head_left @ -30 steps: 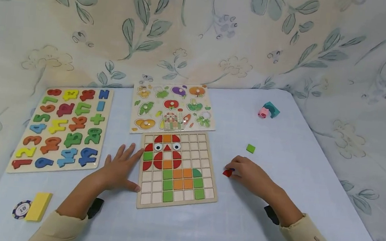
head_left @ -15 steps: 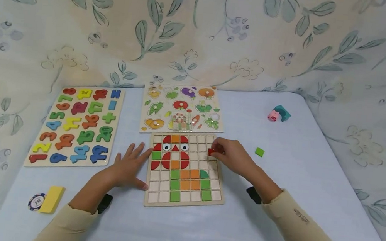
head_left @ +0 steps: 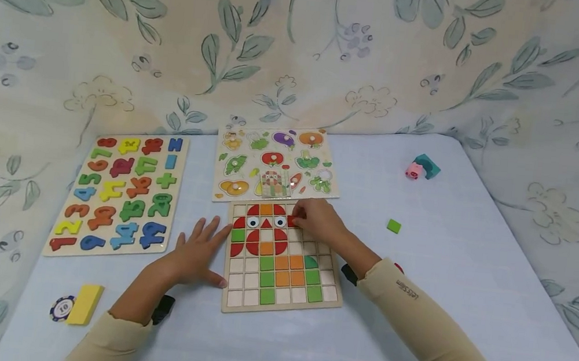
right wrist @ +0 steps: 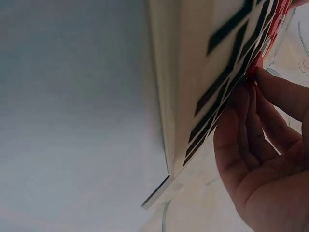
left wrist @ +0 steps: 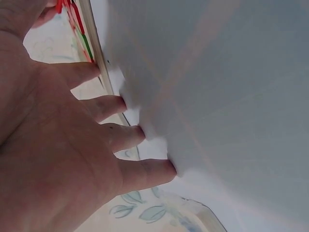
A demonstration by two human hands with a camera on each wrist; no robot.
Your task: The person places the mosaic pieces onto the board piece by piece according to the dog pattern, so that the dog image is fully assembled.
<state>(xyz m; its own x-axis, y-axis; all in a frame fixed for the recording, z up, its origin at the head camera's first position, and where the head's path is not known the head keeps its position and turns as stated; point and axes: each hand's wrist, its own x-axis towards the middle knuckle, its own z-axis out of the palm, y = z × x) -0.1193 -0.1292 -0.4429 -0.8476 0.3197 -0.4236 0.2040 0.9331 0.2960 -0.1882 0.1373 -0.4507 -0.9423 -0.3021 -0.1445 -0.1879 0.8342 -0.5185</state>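
Note:
My right hand [head_left: 319, 221] pinches a small red tile [head_left: 291, 221] between thumb and fingertips, just right of the right eye tile on the wooden grid board [head_left: 234, 298]. In the right wrist view the red tile [right wrist: 256, 66] stands tilted against the grid, partly covered by the fingers. Spread along the board's left edge, my left hand [head_left: 195, 258] has its fingers straight and its thumb at the lower left side. Red, orange and green tiles and two eye tiles fill part of the grid.
A number puzzle [head_left: 172, 227] lies left, and a vegetable puzzle [head_left: 221, 182] with a small pattern card [head_left: 274, 184] behind the board. A green tile [head_left: 394, 226], a pig figure [head_left: 414, 170] and a half-hidden red piece [head_left: 398, 267] lie right. A yellow block [head_left: 85, 304] touches a poker chip [head_left: 62, 308].
My right hand has carried the red tile from the table right of the board, leftward over the grid to beside the eye tile. My left hand stays at the board's left edge.

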